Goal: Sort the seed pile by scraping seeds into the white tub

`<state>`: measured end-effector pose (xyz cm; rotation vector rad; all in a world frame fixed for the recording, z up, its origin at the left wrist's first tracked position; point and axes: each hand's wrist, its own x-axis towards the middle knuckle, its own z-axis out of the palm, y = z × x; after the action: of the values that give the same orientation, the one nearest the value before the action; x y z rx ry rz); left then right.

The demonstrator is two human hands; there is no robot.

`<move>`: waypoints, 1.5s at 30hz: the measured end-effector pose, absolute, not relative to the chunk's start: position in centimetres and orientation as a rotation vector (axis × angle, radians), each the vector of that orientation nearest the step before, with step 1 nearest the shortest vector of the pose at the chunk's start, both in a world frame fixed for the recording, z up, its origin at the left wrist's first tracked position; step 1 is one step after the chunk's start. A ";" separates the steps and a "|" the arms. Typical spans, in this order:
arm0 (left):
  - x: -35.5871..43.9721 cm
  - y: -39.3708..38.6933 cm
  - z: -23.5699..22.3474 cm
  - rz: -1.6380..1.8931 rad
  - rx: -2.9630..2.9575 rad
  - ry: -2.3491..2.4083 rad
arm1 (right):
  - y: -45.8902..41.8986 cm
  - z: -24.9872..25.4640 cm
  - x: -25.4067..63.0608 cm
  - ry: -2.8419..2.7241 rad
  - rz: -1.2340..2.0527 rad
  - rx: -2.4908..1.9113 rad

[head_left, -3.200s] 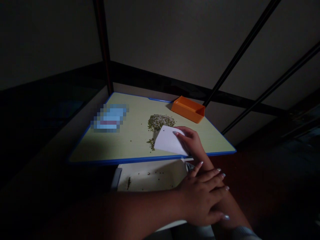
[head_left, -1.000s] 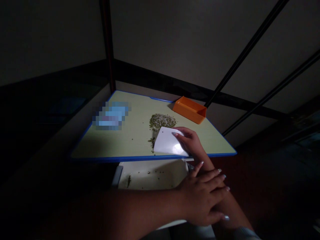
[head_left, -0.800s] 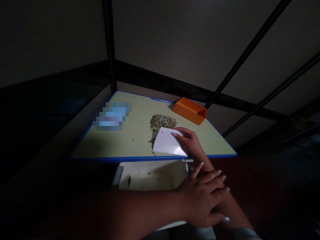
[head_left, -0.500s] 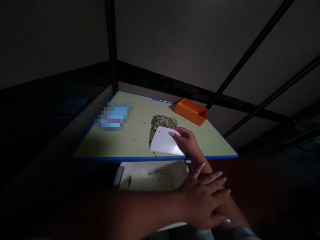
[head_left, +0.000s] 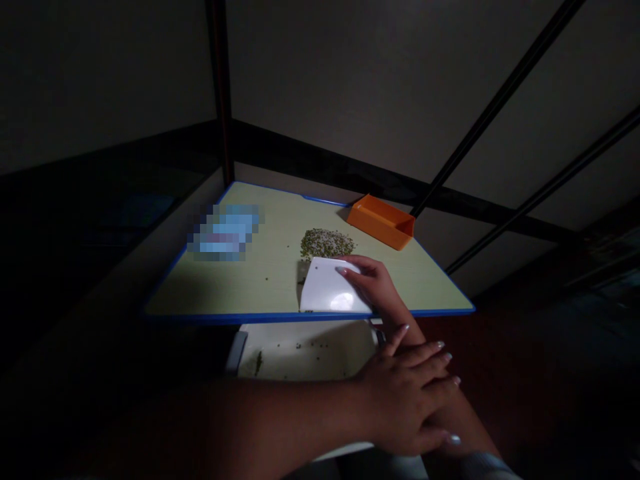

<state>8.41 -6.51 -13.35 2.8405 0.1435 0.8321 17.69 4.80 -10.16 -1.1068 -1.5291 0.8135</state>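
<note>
My right hand (head_left: 373, 283) lies over a white plastic scraper (head_left: 325, 288) on the tabletop, fingertips pointing left along its upper edge. The scraper's front edge sits close to the table's near rim. Just behind it is a low heap of green mung beans (head_left: 326, 243), with a few loose beans around it. My left hand (head_left: 405, 397) crosses over and rests on my right forearm, holding nothing. Its fingers are slightly apart.
The pale green table (head_left: 270, 280) has a blue rim. An orange tray (head_left: 383, 223) stands at its back edge, and a pixelated blue object (head_left: 223, 233) lies at the left. Below the near edge, a white tray (head_left: 305, 353) holds scattered beans. Dark metal posts and a wall surround the table.
The scraper has slid left and turned, its lower edge now lying closer along the table's near rim. The loose beans beside it no longer show. My left hand has not moved on my forearm.
</note>
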 end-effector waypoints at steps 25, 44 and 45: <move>7.9 -6.7 -13.7 0.966 2.980 0.245 | 4.8 -10.0 16.2 -1.573 0.732 -1.108; 9.4 -6.2 -16.2 1.342 3.198 0.363 | 4.0 -10.1 16.1 -1.448 0.792 -1.119; 9.7 -6.0 -16.7 1.407 3.209 0.347 | 3.8 -10.2 16.1 -1.409 0.780 -1.142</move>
<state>9.74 -5.96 -16.71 3.2087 0.3468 1.4069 16.07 3.79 -10.23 -1.1421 -1.4091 0.7796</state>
